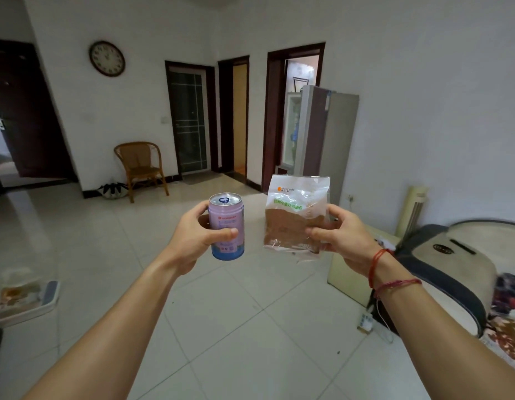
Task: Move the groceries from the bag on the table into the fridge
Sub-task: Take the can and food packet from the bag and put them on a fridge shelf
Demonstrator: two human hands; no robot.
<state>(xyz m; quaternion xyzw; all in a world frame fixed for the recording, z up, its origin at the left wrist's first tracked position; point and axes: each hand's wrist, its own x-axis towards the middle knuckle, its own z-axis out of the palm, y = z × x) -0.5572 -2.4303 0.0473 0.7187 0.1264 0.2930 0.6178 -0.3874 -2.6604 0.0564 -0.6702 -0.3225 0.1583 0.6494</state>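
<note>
My left hand (pixel 192 235) grips a lilac and blue drink can (pixel 227 226), held upright at chest height. My right hand (pixel 345 235) pinches a clear plastic pack of brown bread (pixel 294 217) by its right side. Both are held out over the tiled floor. Beyond them, against the right wall, stands the fridge (pixel 334 134), tall and grey, with its door (pixel 294 131) swung open toward me. The table and the bag are not clearly in view.
A wicker chair (pixel 141 166) stands by the far wall under a clock. A sofa (pixel 458 264) and a pale low cabinet (pixel 351 269) line the right side. A tray with papers (pixel 25 298) lies at the left edge. Open tiled floor (pixel 221 327) leads to the fridge.
</note>
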